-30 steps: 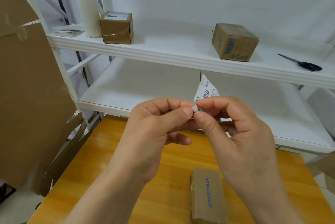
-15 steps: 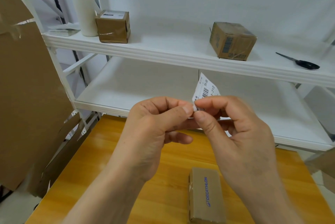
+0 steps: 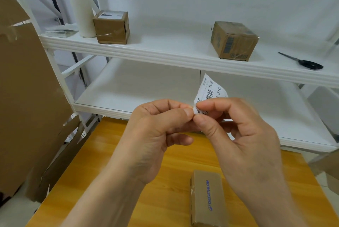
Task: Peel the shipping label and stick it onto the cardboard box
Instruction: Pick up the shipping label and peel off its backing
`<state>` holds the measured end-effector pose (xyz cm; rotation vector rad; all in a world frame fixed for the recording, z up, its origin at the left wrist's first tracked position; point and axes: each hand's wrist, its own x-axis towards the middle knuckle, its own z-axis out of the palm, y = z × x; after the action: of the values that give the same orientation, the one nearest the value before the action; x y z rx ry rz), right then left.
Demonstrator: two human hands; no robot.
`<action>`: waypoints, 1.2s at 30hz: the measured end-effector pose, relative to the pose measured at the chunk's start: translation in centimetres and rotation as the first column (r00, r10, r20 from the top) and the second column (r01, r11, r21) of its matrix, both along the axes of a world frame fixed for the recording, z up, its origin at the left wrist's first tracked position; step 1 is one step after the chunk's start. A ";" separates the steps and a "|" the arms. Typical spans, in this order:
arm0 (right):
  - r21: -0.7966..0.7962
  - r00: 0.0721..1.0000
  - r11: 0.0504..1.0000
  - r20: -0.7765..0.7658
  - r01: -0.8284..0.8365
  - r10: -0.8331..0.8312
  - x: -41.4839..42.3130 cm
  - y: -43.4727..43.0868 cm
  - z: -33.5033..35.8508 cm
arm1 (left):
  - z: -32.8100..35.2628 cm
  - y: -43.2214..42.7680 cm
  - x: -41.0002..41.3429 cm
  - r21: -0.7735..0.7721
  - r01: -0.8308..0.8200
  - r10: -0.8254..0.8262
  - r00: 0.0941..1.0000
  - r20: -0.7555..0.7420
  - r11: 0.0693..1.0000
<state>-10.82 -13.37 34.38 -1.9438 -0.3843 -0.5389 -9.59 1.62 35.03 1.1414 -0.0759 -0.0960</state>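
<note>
Cardboard box (image 3: pixel 208 197) on table: "DECATHLON" in blue along its top. Shipping label (image 3: pixel 211 90): barcode, digits "-210", small characters unreadable. Shelf boxes: barcode on right box (image 3: pixel 233 41), print illegible.

Counts by kind. Hands, two: left hand (image 3: pixel 156 135), right hand (image 3: pixel 244 140). Loose shipping label (image 3: pixel 211 89), one. Cardboard boxes, three: Decathlon-printed box (image 3: pixel 208 197) on the desk (image 3: pixel 110 190); labelled box (image 3: pixel 111 28) and barcode-printed box (image 3: pixel 233 41) on the upper shelf (image 3: pixel 165 50). Shelf tiers, two, counting the lower shelf (image 3: pixel 137 87). Scissors (image 3: pixel 304 62), one pair. White cylindrical bottle (image 3: pixel 80 10), one. Stack of flat sheets (image 3: pixel 60 32), one. Desks, one.
</note>
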 end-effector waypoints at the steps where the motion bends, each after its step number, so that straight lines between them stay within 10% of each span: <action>1: 0.000 1.000 1.000 0.001 -0.002 0.002 0.0 -0.1 0.0 | 0.0 -0.1 0.0 -0.003 0.003 -0.003 1.000 -0.001 1.000; 15: -0.163 0.987 0.984 0.157 0.072 -0.046 -0.5 -0.7 0.3 | 0.0 -0.6 0.0 -0.180 0.113 -0.117 0.993 -0.010 0.977; 36: -0.309 0.972 0.934 0.200 0.182 -0.124 -1.4 -0.8 0.2 | -0.3 -0.1 -0.3 0.006 0.112 -0.112 0.990 -0.081 0.994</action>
<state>-12.17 -14.16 34.61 -2.2647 -0.4596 -0.7963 -9.93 1.52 34.71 1.1423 -0.0682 -0.2421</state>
